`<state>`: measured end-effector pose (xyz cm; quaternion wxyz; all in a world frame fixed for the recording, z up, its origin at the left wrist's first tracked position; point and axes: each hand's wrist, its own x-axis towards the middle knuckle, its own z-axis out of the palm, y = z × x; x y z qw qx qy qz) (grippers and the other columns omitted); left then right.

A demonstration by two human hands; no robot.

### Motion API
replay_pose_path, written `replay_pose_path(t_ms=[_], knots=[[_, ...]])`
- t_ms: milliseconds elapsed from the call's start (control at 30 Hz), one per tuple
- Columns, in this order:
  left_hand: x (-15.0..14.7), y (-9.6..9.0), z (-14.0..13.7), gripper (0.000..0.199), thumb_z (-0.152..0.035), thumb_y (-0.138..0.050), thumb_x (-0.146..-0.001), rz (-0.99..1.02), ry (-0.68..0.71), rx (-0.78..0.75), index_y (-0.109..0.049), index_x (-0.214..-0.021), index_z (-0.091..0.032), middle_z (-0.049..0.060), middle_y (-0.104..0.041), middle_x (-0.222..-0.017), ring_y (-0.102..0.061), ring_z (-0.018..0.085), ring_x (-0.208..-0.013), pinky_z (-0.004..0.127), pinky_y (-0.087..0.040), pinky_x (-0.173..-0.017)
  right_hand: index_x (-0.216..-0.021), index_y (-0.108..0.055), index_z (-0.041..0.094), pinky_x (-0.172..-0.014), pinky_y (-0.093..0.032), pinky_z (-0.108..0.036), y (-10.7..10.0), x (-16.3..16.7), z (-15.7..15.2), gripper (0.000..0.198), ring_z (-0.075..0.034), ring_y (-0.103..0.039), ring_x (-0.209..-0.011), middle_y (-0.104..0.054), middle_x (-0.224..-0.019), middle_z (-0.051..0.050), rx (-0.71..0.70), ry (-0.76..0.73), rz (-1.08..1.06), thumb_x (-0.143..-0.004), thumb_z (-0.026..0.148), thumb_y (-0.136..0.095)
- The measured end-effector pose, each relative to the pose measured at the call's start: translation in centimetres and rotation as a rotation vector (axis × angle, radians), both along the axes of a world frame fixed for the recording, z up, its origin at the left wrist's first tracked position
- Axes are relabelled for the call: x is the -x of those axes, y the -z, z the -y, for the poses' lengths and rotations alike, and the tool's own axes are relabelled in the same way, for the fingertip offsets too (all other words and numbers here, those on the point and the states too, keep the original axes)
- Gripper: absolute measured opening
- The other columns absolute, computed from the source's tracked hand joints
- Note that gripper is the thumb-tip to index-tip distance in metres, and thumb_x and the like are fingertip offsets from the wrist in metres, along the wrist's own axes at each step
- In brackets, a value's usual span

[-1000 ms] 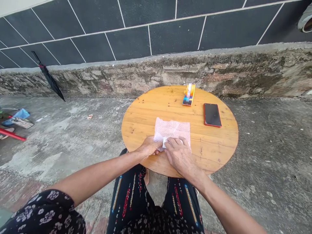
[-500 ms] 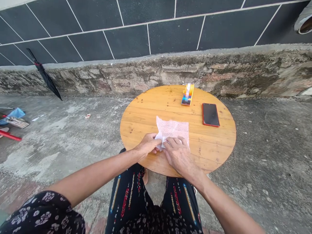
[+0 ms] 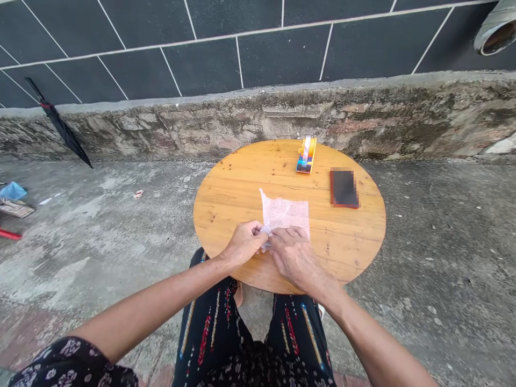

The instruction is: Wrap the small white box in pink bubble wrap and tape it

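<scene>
A sheet of pinkish bubble wrap (image 3: 287, 212) lies on the round wooden table, its near edge folded over under my hands. My left hand (image 3: 248, 240) pinches the bunched left corner of the wrap between thumb and fingers. Right beside it, my right hand (image 3: 291, 251) is bent over the near fold, fingers close together and pressing the wrap against the table. Whatever the fold contains is hidden by the fingers. The far part of the sheet lies spread out, with its left corner sticking up.
On the table (image 3: 226, 188), a yellow-and-blue tape dispenser (image 3: 306, 155) stands at the back and a red-edged phone (image 3: 344, 188) lies to the right. A black umbrella (image 3: 64, 129) leans against the stone wall base (image 3: 193, 126). A pipe opening (image 3: 497, 37) shows at upper right.
My left hand has shifted its grip upward on the bunched left corner, crumpling it more. The whitish piece seen between my hands is now covered. The view has swung slightly right.
</scene>
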<state>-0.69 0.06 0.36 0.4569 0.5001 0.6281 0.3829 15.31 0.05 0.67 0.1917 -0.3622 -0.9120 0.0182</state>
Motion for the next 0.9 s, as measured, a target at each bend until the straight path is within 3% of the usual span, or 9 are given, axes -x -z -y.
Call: replay_pose_path(t_ms=[200, 367, 467, 600, 767, 900], knots=[[-0.1, 0.0, 0.3, 0.011, -0.023, -0.058, -0.075, -0.082, 0.103, -0.084, -0.059, -0.067, -0.016, -0.001, -0.06, -0.056, -0.053, 0.01, -0.051, 0.02, -0.041, -0.051, -0.095, -0.061, 0.016, -0.086, -0.042, -0.032, -1.1, -0.6, -0.7, 0.022, -0.02, -0.058, -0.091, -0.066, -0.088, -0.007, 0.152, 0.03, -0.072, -0.081, 0.005, -0.048], [-0.1, -0.7, 1.2, 0.013, -0.023, -0.058, -0.075, -0.186, 0.216, -0.127, -0.067, -0.081, -0.016, 0.003, -0.066, -0.073, -0.059, 0.016, -0.069, 0.024, -0.045, -0.064, -0.104, -0.057, 0.017, -0.077, -0.047, -0.027, -0.7, -1.1, -1.0, 0.033, -0.018, -0.063, -0.09, -0.067, -0.096, -0.006, 0.278, 0.095, -0.193, -0.08, 0.0, -0.043], [0.1, -1.1, 1.8, 0.023, -0.014, -0.056, -0.07, -0.304, 0.289, -0.206, -0.068, -0.089, -0.016, 0.004, -0.064, -0.079, -0.057, 0.016, -0.071, 0.025, -0.044, -0.066, -0.112, -0.052, 0.017, -0.078, -0.051, -0.028, -0.2, -1.3, -1.2, 0.04, -0.016, -0.066, -0.093, -0.063, -0.115, -0.009, 0.29, 0.103, -0.305, -0.079, -0.001, -0.041], [0.1, -0.9, 2.7, 0.024, -0.008, -0.05, -0.068, -0.55, 0.393, -0.364, -0.066, -0.085, -0.017, 0.004, -0.057, -0.078, -0.053, 0.016, -0.07, 0.026, -0.042, -0.063, -0.111, -0.054, 0.016, -0.087, -0.052, -0.033, 0.1, -1.3, -1.3, 0.04, -0.019, -0.063, -0.107, -0.054, -0.13, -0.014, 0.264, 0.093, -0.326, -0.078, -0.001, -0.039], [-0.5, 0.5, 3.4, 0.022, -0.019, -0.043, -0.089, -0.848, 0.377, -0.591, -0.065, -0.095, -0.016, 0.007, -0.057, -0.087, -0.054, 0.018, -0.079, 0.031, -0.046, -0.073, -0.103, -0.057, 0.016, -0.093, -0.05, -0.034, 0.0, -1.3, -1.1, 0.032, -0.02, -0.057, -0.117, -0.055, -0.131, -0.015, 0.233, 0.094, -0.311, -0.081, 0.001, -0.039], [-0.8, 1.3, 3.3, 0.025, -0.017, -0.04, -0.093, -1.019, 0.358, -0.759, -0.064, -0.096, -0.012, 0.012, -0.06, -0.096, -0.053, 0.023, -0.087, 0.037, -0.047, -0.077, -0.103, -0.058, 0.015, -0.095, -0.049, -0.034, 0.0, -1.2, -1.0, 0.034, -0.019, -0.059, -0.115, -0.058, -0.127, -0.013, 0.235, 0.073, -0.322, -0.08, 0.0, -0.039]])
